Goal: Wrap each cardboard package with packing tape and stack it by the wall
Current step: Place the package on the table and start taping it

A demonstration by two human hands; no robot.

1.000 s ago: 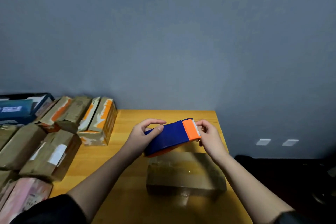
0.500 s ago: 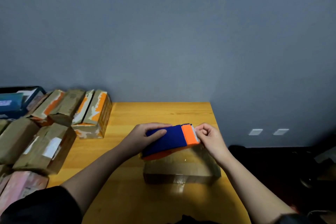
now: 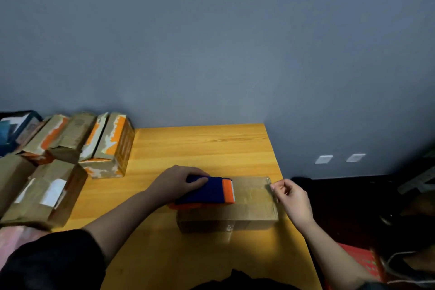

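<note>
Wood table (image 3: 200, 146): package (image 3: 249, 216) at centre (long side toward viewer); taped packages (image 3: 110, 148) piled at 9–10 o'clock, by wall.

bare wooden table (image 3: 202, 146) lies open beyond the fingers of both hands, back to the grey wall (image 3: 211, 54). past the left hand (image 3: 175, 182), a crowd of taped cardboard packages (image 3: 70, 148) fills the table's far left side. between the two hands, the package (image 3: 249, 205) and the blue-and-orange tape dispenser (image 3: 207, 189) take up the room. near the wrists, bare tabletop runs to the front edge.
</note>
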